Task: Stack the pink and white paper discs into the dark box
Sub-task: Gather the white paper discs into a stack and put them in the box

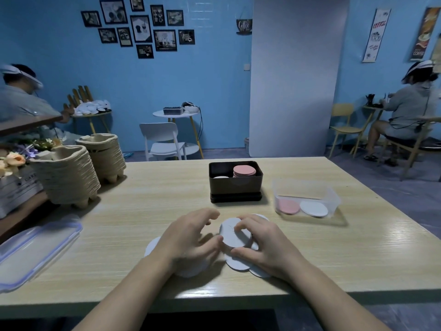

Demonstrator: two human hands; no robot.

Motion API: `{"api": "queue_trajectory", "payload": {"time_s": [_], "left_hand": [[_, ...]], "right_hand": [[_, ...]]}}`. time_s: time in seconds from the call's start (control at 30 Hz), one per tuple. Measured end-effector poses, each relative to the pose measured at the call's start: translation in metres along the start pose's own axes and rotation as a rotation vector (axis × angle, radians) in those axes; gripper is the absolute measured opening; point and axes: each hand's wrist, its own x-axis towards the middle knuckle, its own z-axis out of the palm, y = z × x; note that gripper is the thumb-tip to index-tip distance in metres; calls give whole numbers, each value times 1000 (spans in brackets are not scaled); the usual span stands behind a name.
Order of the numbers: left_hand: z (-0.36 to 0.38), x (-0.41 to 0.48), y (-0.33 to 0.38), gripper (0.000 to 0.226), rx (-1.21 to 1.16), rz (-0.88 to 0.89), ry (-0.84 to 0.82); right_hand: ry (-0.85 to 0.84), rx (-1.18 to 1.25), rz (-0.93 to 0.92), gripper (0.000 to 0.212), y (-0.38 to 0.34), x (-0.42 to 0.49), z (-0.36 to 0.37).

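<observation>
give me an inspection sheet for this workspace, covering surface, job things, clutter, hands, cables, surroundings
surface: light wood-grain table, glossy
job's things: dark rectangular box holds a pink disc stack at right and low white discs at left; loose white paper discs lie under the hands; clear plastic tub holds one pink pile and one white pile
clutter: clear clip-lock lid; two stacks of brown pulp trays; artificial flowers
hands: right hand grips a small white disc stack; left hand loosely spread beside it
cables: none on the table; dark cable hangs off a far round table
surroundings: blue wall with framed pictures; seated people far left and right
</observation>
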Motion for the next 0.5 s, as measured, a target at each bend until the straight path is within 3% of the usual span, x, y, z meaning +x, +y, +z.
{"api": "queue_trajectory", "payload": {"time_s": [0.13,0.37,0.5], "left_hand": [[-18,-7,-23,52,-1,-44,-100],[-30,-39,-40,46,-83,-98,-54],[-36,-54,-44,54,-72,-46,-124]], "right_hand": [[-5,3,17,43,-1,0,-1],[29,-6,-12,41,-12,18,-3],[31,56,-5,37,-26,20,11]]}}
